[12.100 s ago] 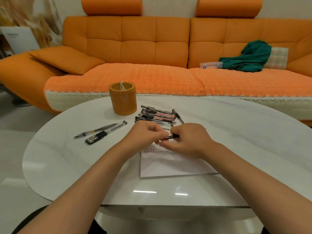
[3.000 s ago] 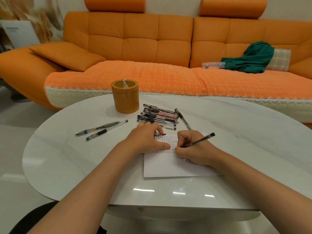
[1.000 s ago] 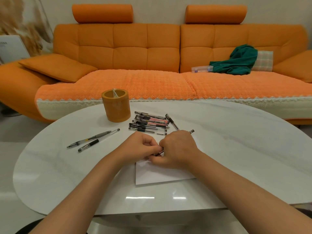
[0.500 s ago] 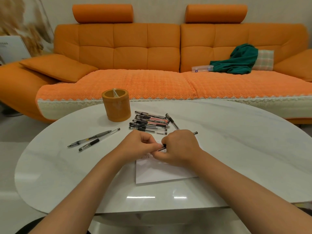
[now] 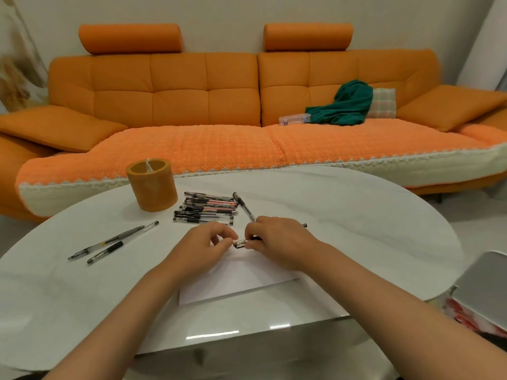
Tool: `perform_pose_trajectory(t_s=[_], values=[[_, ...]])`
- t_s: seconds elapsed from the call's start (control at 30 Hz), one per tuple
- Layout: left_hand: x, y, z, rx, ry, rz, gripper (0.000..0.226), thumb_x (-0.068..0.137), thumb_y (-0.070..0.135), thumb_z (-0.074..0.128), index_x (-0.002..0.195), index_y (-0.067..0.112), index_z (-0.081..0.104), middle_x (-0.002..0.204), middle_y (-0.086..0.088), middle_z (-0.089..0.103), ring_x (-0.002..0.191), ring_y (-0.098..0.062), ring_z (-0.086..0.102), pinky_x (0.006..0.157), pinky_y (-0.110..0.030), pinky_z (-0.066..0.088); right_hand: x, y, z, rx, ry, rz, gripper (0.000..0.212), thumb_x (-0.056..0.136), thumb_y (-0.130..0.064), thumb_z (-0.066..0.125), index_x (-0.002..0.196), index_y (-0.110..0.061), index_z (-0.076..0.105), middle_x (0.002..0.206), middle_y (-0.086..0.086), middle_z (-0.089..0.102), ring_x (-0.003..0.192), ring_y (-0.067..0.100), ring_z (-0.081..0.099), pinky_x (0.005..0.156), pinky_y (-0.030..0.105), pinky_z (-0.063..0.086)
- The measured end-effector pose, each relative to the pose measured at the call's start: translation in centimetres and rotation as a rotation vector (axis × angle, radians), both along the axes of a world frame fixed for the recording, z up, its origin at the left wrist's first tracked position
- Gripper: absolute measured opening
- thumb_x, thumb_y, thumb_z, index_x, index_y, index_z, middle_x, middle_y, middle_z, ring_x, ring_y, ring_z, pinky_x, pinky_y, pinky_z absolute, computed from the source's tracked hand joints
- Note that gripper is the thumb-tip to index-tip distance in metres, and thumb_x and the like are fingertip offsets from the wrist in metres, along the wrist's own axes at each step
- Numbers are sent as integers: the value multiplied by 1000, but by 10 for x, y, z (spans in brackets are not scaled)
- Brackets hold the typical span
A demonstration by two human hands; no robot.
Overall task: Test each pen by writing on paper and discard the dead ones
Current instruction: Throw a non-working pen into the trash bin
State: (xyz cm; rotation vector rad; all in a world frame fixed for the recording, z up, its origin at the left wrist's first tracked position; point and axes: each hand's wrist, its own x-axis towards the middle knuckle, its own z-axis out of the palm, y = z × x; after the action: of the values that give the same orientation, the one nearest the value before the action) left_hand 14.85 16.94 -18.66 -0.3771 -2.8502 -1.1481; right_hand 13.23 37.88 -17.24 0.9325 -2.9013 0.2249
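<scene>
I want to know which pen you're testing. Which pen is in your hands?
The pen pinched between the left hand and right hand, above the paper. The others lie loose: the pile and two pens farther left.

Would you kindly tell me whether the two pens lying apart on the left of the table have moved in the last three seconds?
No. The two pens keep the same spot and slant, left of the orange cup and nearer the person.

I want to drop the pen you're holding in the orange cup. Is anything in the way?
Only the pile of pens, lying flat between the held pen and the orange cup. It is low, so lifting the pen over should clear it.
</scene>
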Motion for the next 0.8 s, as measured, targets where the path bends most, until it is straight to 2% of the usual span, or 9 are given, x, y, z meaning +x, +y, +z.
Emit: perform_pose_trajectory(t_s=[0.13,0.3,0.37,0.43,0.63,0.73,0.8], values=[[-6,51,4,-46,85,-79,17,98,27,59,107,37,69,103,21,63,92,5,57,75,-16,44,13,60,13,-110,-48,-110,19,102,-35,50,112,-24,62,105,-5,54,88,19,55,70,34,42],[-18,153,16,-49,140,-231,18,97,29,58,113,34,65,108,17,61,97,-1,57,86,-23,48,33,153,26,-191,48,-366,18,98,-41,56,104,-29,69,91,-9,57,81,14,54,69,33,47],[-22,196,16,-67,140,-294,21,97,32,58,118,33,64,113,14,61,100,-4,56,88,-26,47,43,189,26,-186,90,-478,17,96,-45,57,101,-34,69,90,-12,61,80,11,55,67,31,47],[-24,235,14,-113,129,-352,24,97,36,57,121,35,62,119,12,60,104,-6,54,89,-26,46,53,223,22,-272,88,-579,15,95,-44,60,100,-35,69,90,-13,63,81,10,57,68,32,49],[-20,321,-1,-252,144,-420,37,98,44,53,132,30,57,141,4,49,132,-18,41,108,-37,38,72,307,-11,-540,117,-875,10,93,-32,66,100,-24,64,86,-8,63,80,14,57,69,31,44],[-19,346,-14,-291,145,-415,46,98,48,50,139,29,52,148,2,45,135,-22,37,111,-40,32,82,338,-35,-589,141,-1024,12,93,-28,64,100,-18,63,87,-3,62,82,18,59,72,35,50],[-19,358,-21,-339,162,-405,47,98,50,48,141,29,51,148,2,44,135,-23,35,110,-40,29,88,353,-52,-582,64,-1119,13,94,-24,62,98,-11,65,85,3,65,81,24,62,72,37,52]])
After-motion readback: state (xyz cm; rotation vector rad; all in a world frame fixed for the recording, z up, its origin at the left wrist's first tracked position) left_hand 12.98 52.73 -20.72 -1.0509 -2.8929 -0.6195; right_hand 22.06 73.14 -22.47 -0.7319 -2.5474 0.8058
